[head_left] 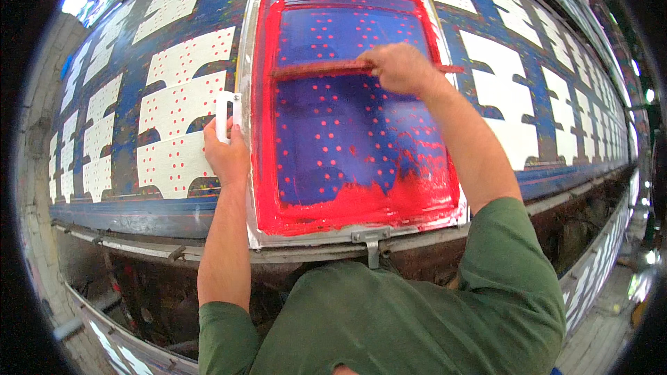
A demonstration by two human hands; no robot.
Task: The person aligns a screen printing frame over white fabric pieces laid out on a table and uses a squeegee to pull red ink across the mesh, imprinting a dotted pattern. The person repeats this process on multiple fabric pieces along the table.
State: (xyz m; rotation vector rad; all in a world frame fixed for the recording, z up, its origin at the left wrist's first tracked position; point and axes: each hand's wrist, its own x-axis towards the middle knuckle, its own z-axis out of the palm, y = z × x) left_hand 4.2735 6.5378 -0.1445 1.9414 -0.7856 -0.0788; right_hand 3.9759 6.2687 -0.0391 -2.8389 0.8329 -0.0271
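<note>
A screen printing frame [253,167] lies flat on the long table, its blue mesh [333,118] dotted with red and its inner border smeared with red ink. Wet red ink [389,201] is pooled along the near end of the mesh. My right hand [399,68] is closed on a red-stained squeegee [313,69], which spans the mesh crosswise in its upper half. At the frame's left side, my left hand [226,149] grips a white handle [222,114] fixed to the rim.
White cut fabric pieces [182,118] with red dots lie in rows to the left. Plain white pieces [504,104] lie just right of the frame. A metal bracket [372,239] sticks out from the frame's near edge, over the table's rail [160,246].
</note>
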